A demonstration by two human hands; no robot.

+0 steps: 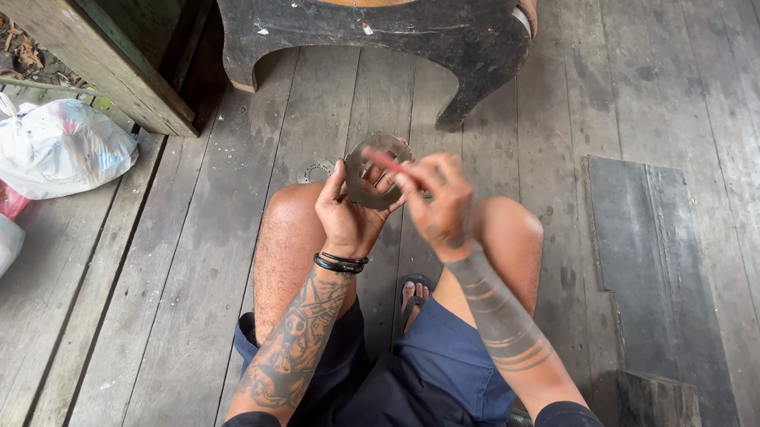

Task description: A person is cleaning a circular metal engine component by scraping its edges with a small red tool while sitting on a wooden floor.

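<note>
Two hands are up over the knees, and I watch them from far away through the head camera. The round metal ring could slip and drop onto the wooden floor, I think, because the left hand holds it only by its edge. It might roll away under the dark stool at twelve o'clock. The left hand is curled, with thumb and fingers wrapped round the ring from seven o'clock. The ring sits just above the middle of my view. The right hand is at three o'clock of the ring. Its fingers are pinched on a thin red stick that touches the ring. The stick looks blurry, so I cannot tell what kind it is. White plastic bags lie well apart at nine o'clock.
</note>
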